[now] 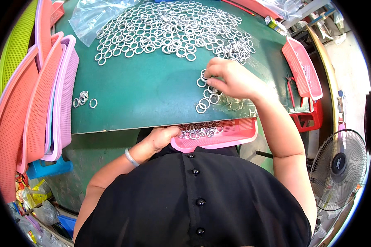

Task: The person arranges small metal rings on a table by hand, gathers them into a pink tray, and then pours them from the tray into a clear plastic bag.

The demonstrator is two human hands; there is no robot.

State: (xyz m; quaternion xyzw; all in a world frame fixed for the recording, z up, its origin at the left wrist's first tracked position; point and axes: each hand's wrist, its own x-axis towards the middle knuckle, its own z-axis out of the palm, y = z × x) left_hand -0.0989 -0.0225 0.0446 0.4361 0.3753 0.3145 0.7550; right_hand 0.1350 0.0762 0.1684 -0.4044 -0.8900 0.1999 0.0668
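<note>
My left hand (165, 137) grips the left end of a pink plastic basket (235, 142), which sits at my lap, partly under the table edge. Several silver metal rings lie in it. Over the table's near right part, my right hand (231, 78) has its fingers bent and closed at a metal ring (203, 74); the fingertips partly hide it. A short trail of loose rings (202, 106) runs below that hand toward the table edge. Farther back, a wide spread of the same rings (165, 31) covers the green tabletop (140, 90).
A few rings (93, 103) lie at the table's left. Coloured baskets (43, 99) stand stacked at the left side. A clear plastic bag (95, 18) lies at the back left. At the right are another pink basket (303, 68), red-handled pliers (291, 92) and a fan (339, 166).
</note>
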